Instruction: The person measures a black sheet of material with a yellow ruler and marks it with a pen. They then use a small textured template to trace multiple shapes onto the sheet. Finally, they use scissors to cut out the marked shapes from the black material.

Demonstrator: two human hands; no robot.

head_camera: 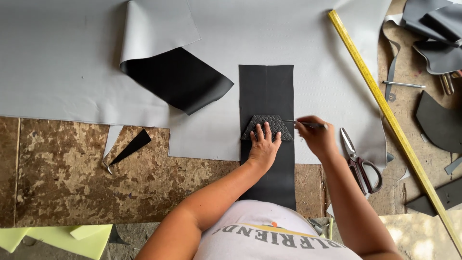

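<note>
The left hand (263,143) lies flat, fingers spread, pressing a woven black patch (267,127) down on a long black strip (267,96). Only the fingers and the front of the palm cover the patch; its sloped left edge and its right corner stay in view. The right hand (315,133) is closed narrowly on a thin pen (299,123), whose tip meets the patch at its upper right edge, just at the strip's right border.

The strip runs from the middle of the bench (62,178) down toward the person's shirt (260,236), lying partly on a large grey sheet (57,58) and partly on bare worn wood. The sheet's near edge crosses under the strip just below the left hand. A corner of the sheet is folded over to the upper left, showing a black underside (178,79); it lies well apart from the hands.

Scissors (358,161) lie just right of the right wrist, blades pointing up. Beyond them a yellow ruler (385,110) slants from top centre to the lower right corner, fencing that side. Past the ruler are dark offcuts (435,120) and a small metal tool (404,84). Left of the strip the bench has open wood, with only a small black wedge (132,147) and, at the lower left corner, yellow foam (82,238).
</note>
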